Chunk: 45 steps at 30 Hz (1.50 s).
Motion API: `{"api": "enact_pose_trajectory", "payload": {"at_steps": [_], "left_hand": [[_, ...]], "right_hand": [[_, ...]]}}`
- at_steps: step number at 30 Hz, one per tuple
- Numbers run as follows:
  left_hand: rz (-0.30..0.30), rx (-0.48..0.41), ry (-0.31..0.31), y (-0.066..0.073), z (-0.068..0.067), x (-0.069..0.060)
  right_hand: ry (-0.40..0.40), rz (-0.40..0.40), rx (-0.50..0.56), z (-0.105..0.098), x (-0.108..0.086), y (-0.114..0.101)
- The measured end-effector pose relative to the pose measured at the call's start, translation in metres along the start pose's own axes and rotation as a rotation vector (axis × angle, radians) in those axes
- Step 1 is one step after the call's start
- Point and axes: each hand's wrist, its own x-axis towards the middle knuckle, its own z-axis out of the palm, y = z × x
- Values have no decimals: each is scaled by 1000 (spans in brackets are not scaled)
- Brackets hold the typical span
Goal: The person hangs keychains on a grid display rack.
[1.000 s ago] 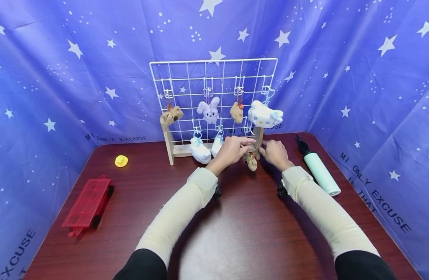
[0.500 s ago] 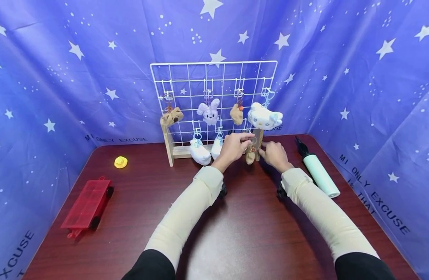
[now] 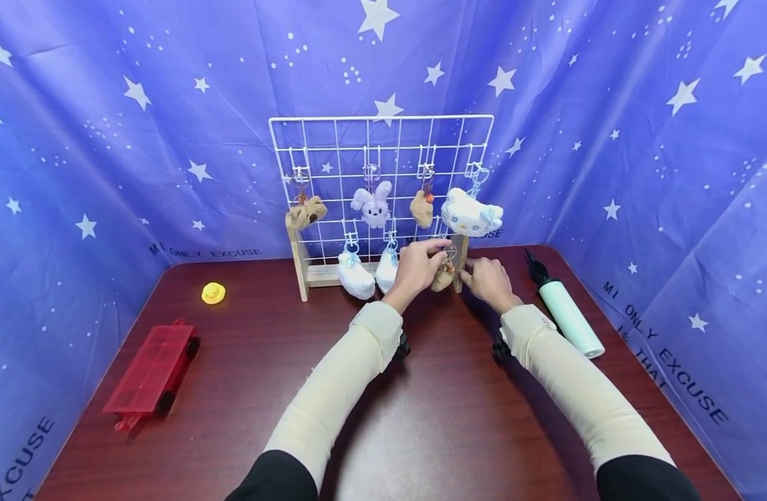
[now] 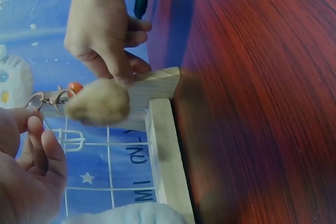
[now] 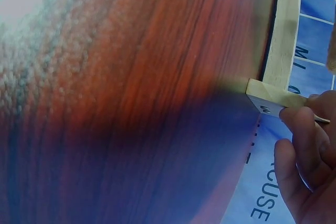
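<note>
A small brown plush keychain (image 3: 443, 278) hangs by its metal ring from my left hand (image 3: 416, 266), low at the right side of the white wire rack (image 3: 383, 117). In the left wrist view, thumb and forefinger pinch the ring, and the plush (image 4: 100, 102) dangles beside a white double hook (image 4: 72, 140). Whether the ring touches that hook is hard to tell. My right hand (image 3: 488, 284) grips the rack's right wooden leg (image 5: 273, 94) between thumb and fingers. Near my left hand, two white plush keychains hang on the lower row, one (image 3: 386, 270) partly hidden.
Along the upper row hang a brown plush (image 3: 308, 211), a lilac bunny (image 3: 374, 207), another brown plush (image 3: 422, 209) and a white plush (image 3: 471, 213). A yellow duck (image 3: 213, 293) and red toy trailer (image 3: 150, 369) stand left. A hand pump (image 3: 570, 316) lies right.
The left hand has brought the brown plush keychain slightly up and back toward the rack, and the plush has swung in. The right hand keeps its hold on the leg.
</note>
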Motion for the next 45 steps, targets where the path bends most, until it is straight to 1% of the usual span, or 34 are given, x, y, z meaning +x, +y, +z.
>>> {"api": "enact_pose_trajectory", "payload": {"at_steps": [6, 9, 15, 19, 22, 26, 30, 34, 37, 41, 45], "left_hand": [[-58, -9, 0, 0, 1, 2], [-67, -5, -3, -2, 1, 3], [-77, -14, -25, -4, -2, 4], [-80, -11, -25, -5, -4, 1], [-88, -51, -31, -4, -6, -1], [-84, -98, -65, -2, -10, -6], [-50, -84, -100, 0, -15, -11], [3, -62, -126, 2, -23, -18], [37, -56, -148, 2, -32, -24], [60, -35, -166, 3, -49, -34], [78, -23, -182, 3, -70, -46]], "right_hand": [[2, 1, 7, 0, 2, 1], [4, -1, 8, 0, 2, 1], [13, -15, 6, -1, 3, 0], [5, -23, 1, -3, 3, 0], [5, -20, 2, -3, 3, 1], [9, -5, 9, -4, 4, 2], [7, 16, 27, -5, 5, 3], [-6, 44, 39, -6, 3, 4], [-27, 45, 42, -9, 3, 3], [-45, 8, 54, -16, 1, 1], [-37, -32, 76, -25, -3, -2]]}}
